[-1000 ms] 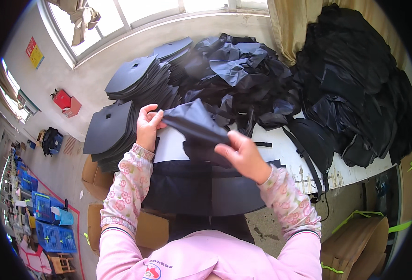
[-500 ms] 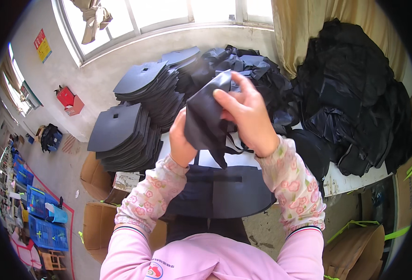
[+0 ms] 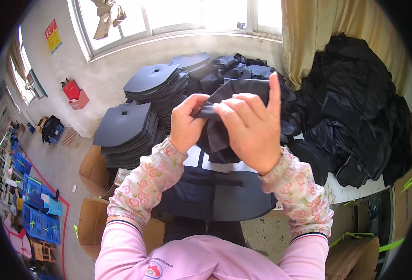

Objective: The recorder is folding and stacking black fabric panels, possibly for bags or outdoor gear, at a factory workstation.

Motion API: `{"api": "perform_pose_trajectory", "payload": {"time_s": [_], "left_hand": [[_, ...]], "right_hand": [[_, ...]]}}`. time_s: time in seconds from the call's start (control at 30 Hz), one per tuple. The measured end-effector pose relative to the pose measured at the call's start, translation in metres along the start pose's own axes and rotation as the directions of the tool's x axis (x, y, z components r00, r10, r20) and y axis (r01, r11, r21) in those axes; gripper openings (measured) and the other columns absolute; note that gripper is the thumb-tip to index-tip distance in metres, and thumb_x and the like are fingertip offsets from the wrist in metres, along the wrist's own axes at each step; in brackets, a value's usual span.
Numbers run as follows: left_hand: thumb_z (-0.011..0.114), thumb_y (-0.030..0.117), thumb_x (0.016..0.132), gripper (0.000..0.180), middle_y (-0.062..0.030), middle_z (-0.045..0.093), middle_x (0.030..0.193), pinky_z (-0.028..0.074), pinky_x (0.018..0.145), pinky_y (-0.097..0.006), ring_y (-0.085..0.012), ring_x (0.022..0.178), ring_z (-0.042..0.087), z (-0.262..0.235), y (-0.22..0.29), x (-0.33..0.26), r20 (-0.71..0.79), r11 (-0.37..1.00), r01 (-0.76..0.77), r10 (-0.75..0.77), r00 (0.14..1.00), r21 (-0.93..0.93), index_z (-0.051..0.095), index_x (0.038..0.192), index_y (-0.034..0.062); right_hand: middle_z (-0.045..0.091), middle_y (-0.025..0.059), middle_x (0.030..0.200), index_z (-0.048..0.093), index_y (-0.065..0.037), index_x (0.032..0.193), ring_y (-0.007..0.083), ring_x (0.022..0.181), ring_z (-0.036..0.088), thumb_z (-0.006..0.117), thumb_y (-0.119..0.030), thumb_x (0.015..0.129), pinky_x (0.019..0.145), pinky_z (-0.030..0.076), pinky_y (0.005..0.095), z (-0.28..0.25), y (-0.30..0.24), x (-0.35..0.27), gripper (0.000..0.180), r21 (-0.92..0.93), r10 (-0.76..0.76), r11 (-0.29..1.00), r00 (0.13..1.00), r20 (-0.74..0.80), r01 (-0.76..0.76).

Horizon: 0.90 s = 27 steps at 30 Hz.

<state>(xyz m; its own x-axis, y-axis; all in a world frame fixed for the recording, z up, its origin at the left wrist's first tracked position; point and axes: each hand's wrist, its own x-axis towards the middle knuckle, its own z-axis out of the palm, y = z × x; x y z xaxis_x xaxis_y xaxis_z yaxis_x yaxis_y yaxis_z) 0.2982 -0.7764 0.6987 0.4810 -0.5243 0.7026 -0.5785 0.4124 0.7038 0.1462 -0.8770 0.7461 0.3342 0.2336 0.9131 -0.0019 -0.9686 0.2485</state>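
Above the table I hold up a piece of thin black fabric point(image 3: 245, 86), folded and hanging down between my hands. My left hand point(image 3: 187, 122) pinches its left edge between thumb and fingers. The fingers of my right hand point(image 3: 255, 133) curl over its front, with one finger pointing straight up; the thumb is hidden. Below, at the table's near edge, lies a flat dark panel point(image 3: 245, 200) with rounded ends and a slot. Softer black cloth point(image 3: 182, 191) covers its left part.
Stacks of grey-black panels point(image 3: 124, 123) stand at left, with heaped black fabric point(image 3: 243, 70) behind my hands. A tall pile of black pieces point(image 3: 355, 102) fills the right of the white table point(image 3: 360, 189). Cardboard boxes point(image 3: 94, 219) sit below at left, another box point(image 3: 353, 256) at lower right.
My left hand has risen to the fabric's left edge. The right hand has turned its back upward and moved lower, and the fabric is spread wider and more level.
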Motion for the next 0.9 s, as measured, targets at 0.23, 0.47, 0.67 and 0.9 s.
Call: {"api": "perform_pose_trajectory", "payload": {"time_s": [0.23,0.47,0.67,0.9], "left_hand": [[0.067,-0.006,0.077,0.026,-0.0088,0.072,0.092,0.053,0.079,-0.028,-0.0161,0.084,0.069,-0.032,-0.021,-0.006,-0.034,0.948,-0.025,0.038,0.999,0.316,0.069,0.101,0.0022],[0.068,-0.006,0.072,0.026,-0.0117,0.071,0.094,0.054,0.081,-0.030,-0.0198,0.088,0.069,-0.139,-0.041,-0.078,0.294,0.850,0.098,-0.285,0.913,0.518,0.070,0.098,-0.0001],[0.076,0.005,0.079,0.018,-0.0097,0.072,0.082,0.051,0.072,-0.029,-0.0144,0.073,0.065,-0.219,-0.004,-0.111,0.458,0.609,0.391,-0.786,0.415,0.690,0.073,0.095,-0.0015],[0.077,0.027,0.081,0.037,-0.0174,0.071,0.085,0.051,0.076,-0.032,-0.0200,0.079,0.067,-0.215,-0.072,-0.135,0.502,0.509,0.297,-0.858,0.108,0.808,0.071,0.100,-0.0041]], "right_hand": [[0.065,0.0069,0.087,0.066,-0.005,0.093,0.0256,0.083,0.065,0.061,0.005,0.080,0.094,0.048,0.0442,-0.051,0.005,0.003,0.017,0.303,0.231,0.904,0.941,0.249,-0.302],[0.068,0.0057,0.106,0.064,0.002,0.112,0.0142,0.096,0.065,0.063,-0.009,0.093,0.086,0.051,0.0274,-0.118,0.028,-0.062,0.022,0.370,-0.110,-0.038,0.371,0.922,-0.928],[0.065,0.0021,0.102,0.063,-0.001,0.114,0.0072,0.088,0.060,0.071,-0.014,0.090,0.081,0.048,0.0217,-0.122,0.012,-0.151,0.028,0.179,-0.083,-0.451,0.241,0.967,-0.874],[0.064,-0.0022,0.081,0.069,-0.002,0.088,0.0059,0.076,0.057,0.063,0.004,0.083,0.070,0.047,0.0227,-0.055,0.027,-0.251,0.010,-0.013,0.046,-0.197,-0.022,0.999,-0.980]]}}
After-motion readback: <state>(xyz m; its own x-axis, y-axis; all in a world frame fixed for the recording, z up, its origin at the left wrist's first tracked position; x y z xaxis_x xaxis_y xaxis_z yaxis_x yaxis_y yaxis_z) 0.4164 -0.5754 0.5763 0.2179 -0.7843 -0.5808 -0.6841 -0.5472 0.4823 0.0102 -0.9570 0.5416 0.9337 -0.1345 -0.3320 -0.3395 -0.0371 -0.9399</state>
